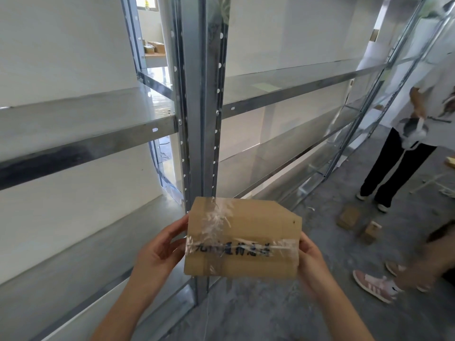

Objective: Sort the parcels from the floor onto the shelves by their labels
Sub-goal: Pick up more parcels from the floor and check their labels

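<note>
Most shelves (86, 134) at left and centre of the frame stood bare, so sorting had barely begun. Left hand (157, 252) and right hand (311, 264) were clamped on a taped cardboard parcel (242, 238) at lower centre. Two small parcels (357, 223) remained on the floor (332, 254), right.

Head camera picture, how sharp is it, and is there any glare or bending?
Head view: the cardboard box between the left hand and right hand is fairly sharp, though its clear tape glares; the shelves bow from the wide lens; the pink shoe at the right edge smears with motion blur.
</note>
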Demonstrator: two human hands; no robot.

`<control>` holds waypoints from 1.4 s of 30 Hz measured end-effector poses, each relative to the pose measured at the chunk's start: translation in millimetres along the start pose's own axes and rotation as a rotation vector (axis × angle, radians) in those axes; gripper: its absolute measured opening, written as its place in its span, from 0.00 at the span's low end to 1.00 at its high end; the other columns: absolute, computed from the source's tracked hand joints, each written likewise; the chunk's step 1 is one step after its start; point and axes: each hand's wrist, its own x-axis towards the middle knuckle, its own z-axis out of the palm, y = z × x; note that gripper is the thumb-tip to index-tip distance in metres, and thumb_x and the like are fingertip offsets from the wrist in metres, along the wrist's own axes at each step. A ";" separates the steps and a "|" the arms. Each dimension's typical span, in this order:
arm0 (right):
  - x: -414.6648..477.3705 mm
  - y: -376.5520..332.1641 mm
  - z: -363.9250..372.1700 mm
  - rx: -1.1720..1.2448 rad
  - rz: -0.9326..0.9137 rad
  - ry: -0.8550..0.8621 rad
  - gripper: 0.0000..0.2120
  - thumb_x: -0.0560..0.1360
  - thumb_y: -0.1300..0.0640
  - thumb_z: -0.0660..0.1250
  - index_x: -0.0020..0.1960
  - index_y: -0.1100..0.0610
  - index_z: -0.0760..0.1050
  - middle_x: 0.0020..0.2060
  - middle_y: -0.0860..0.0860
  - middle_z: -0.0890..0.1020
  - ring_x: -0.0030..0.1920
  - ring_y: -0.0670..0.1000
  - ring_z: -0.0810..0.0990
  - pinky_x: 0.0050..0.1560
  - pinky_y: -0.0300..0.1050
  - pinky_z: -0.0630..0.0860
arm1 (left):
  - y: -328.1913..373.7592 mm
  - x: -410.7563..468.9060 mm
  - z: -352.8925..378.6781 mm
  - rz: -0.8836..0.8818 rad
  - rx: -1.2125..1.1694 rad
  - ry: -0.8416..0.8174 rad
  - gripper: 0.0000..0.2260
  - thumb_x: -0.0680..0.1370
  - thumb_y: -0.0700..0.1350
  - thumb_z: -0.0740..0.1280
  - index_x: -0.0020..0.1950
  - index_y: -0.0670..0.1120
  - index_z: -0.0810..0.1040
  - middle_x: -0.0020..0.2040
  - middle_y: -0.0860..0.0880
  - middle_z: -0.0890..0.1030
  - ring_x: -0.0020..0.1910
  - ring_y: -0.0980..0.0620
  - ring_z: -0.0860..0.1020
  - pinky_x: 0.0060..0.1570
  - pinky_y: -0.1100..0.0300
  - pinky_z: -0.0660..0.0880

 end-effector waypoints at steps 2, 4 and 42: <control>1.6 -0.9 -1.8 -0.054 -0.005 0.007 0.15 0.76 0.70 0.66 0.58 0.56 0.82 0.50 0.56 0.87 0.45 0.54 0.87 0.39 0.47 0.83 | -1.1 -0.1 0.1 0.005 0.048 -0.011 0.21 0.78 0.33 0.66 0.67 0.53 0.77 0.62 0.57 0.83 0.59 0.56 0.83 0.58 0.63 0.79; 4.0 0.0 -4.2 -0.085 -0.024 0.028 0.15 0.76 0.70 0.66 0.56 0.55 0.83 0.49 0.54 0.88 0.45 0.53 0.87 0.40 0.45 0.83 | -3.9 0.6 -0.7 0.010 0.105 -0.011 0.22 0.78 0.37 0.67 0.68 0.56 0.76 0.64 0.55 0.82 0.62 0.54 0.81 0.61 0.57 0.77; -17.6 -2.1 15.6 -0.067 0.093 -0.266 0.25 0.81 0.67 0.59 0.72 0.44 0.66 0.58 0.49 0.85 0.52 0.51 0.87 0.42 0.45 0.83 | -13.4 3.8 -25.0 0.025 -0.031 -0.132 0.30 0.75 0.59 0.70 0.72 0.45 0.70 0.69 0.49 0.77 0.70 0.51 0.74 0.67 0.57 0.73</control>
